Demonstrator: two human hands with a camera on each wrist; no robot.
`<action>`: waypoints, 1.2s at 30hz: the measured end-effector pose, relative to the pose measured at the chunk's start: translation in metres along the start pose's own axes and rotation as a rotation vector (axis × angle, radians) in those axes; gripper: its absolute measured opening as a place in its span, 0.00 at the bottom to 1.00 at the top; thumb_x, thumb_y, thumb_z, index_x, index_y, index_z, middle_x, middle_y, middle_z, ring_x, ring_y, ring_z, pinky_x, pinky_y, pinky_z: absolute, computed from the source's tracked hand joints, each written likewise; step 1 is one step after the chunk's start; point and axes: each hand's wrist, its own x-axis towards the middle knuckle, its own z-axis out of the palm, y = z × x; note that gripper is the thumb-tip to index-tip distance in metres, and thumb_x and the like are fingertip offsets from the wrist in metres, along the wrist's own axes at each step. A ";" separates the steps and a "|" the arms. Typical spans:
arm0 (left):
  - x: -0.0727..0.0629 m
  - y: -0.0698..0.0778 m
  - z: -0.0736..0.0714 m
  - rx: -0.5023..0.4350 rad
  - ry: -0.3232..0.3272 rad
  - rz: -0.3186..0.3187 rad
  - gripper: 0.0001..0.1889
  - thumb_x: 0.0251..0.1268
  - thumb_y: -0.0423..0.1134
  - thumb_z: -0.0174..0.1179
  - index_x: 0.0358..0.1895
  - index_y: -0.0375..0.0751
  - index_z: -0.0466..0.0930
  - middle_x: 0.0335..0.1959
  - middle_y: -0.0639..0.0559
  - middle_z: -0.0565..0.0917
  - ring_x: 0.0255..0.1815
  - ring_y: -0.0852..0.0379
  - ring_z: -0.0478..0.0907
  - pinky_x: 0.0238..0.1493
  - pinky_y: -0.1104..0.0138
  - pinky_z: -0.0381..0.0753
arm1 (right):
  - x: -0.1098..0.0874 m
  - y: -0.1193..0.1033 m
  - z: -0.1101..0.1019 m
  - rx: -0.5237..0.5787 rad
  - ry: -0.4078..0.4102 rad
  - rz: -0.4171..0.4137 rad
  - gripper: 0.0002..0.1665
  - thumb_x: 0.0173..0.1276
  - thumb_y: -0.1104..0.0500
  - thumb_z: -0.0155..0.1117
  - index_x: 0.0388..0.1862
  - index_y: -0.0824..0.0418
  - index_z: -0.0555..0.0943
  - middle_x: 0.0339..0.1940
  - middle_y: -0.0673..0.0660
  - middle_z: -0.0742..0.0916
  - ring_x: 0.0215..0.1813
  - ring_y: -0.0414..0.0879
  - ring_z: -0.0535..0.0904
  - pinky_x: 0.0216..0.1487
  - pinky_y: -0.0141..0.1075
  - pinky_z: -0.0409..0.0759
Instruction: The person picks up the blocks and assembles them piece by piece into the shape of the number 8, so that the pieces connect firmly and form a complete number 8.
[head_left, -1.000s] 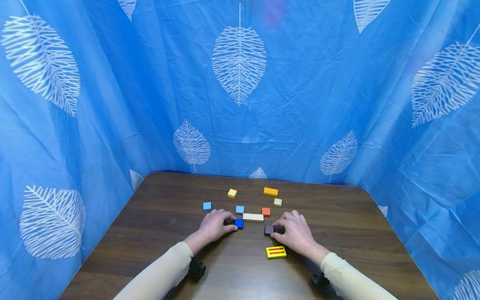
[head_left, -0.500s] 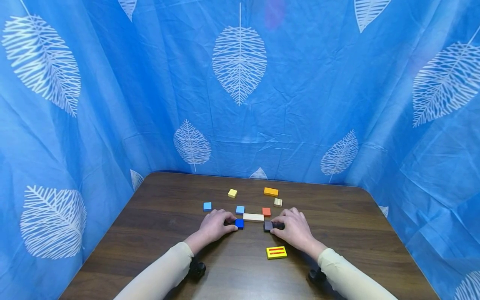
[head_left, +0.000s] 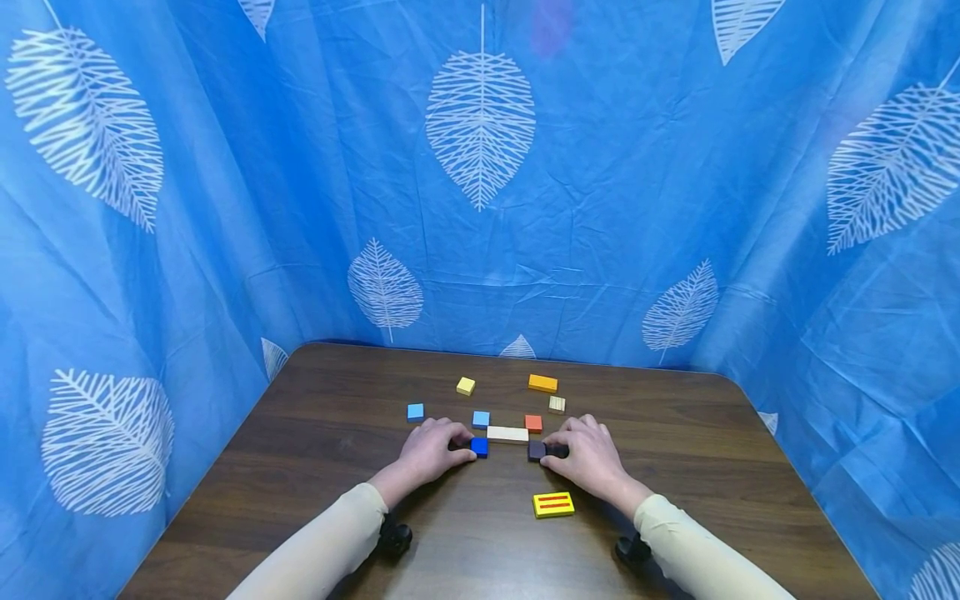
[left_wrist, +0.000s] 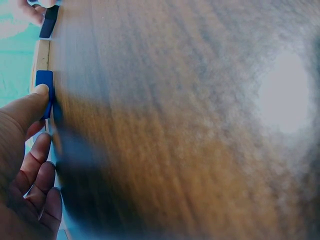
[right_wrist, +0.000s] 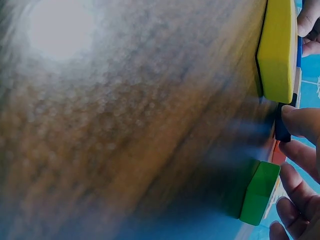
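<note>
The left hand (head_left: 431, 450) pinches a dark blue block (head_left: 479, 448) between thumb and finger; the block sits at its fingertips, on the side toward the other hand, by the near left end of a cream strip (head_left: 507, 434). The right hand (head_left: 588, 458) likewise has thumb and finger clamped on a dark block (head_left: 536, 451), which lies to the left of that hand by the strip's near right end. (Whether either block touches the strip, I cannot tell.) A light blue block (head_left: 481, 419) and a red block (head_left: 533, 423) stand just beyond the strip. In the right wrist view a green block (right_wrist: 260, 194) shows near the right fingers.

Compared with a second ago, the dark block is farther from the person and from the striped yellow block (head_left: 554, 505), while the dark blue block and left hand are practically unmoved.
</note>
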 end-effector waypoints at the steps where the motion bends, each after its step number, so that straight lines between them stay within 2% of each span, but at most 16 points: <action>1: 0.000 0.000 0.000 0.001 0.001 0.002 0.15 0.64 0.52 0.71 0.48 0.50 0.88 0.39 0.58 0.83 0.44 0.54 0.74 0.48 0.56 0.74 | 0.000 0.000 0.000 -0.001 -0.004 0.003 0.15 0.56 0.45 0.81 0.41 0.47 0.92 0.33 0.42 0.79 0.43 0.45 0.69 0.42 0.42 0.65; 9: -0.001 0.002 -0.001 -0.002 -0.001 0.000 0.15 0.64 0.52 0.71 0.48 0.49 0.88 0.38 0.59 0.82 0.42 0.55 0.73 0.47 0.56 0.73 | 0.002 -0.002 -0.001 0.000 -0.034 0.032 0.15 0.57 0.44 0.81 0.42 0.46 0.92 0.33 0.42 0.79 0.44 0.46 0.69 0.44 0.42 0.66; 27: 0.000 0.000 -0.001 0.018 0.014 0.018 0.15 0.63 0.53 0.72 0.47 0.49 0.89 0.38 0.59 0.83 0.42 0.55 0.74 0.46 0.57 0.74 | 0.002 -0.003 0.000 -0.002 -0.032 0.024 0.16 0.58 0.45 0.80 0.44 0.47 0.91 0.35 0.43 0.80 0.44 0.46 0.69 0.43 0.42 0.66; 36: 0.000 0.000 0.000 0.004 0.008 0.002 0.15 0.64 0.53 0.71 0.48 0.50 0.88 0.39 0.58 0.83 0.43 0.54 0.74 0.48 0.55 0.74 | 0.002 -0.003 0.000 0.009 -0.041 0.033 0.16 0.58 0.45 0.80 0.44 0.46 0.91 0.34 0.42 0.79 0.44 0.46 0.69 0.43 0.42 0.66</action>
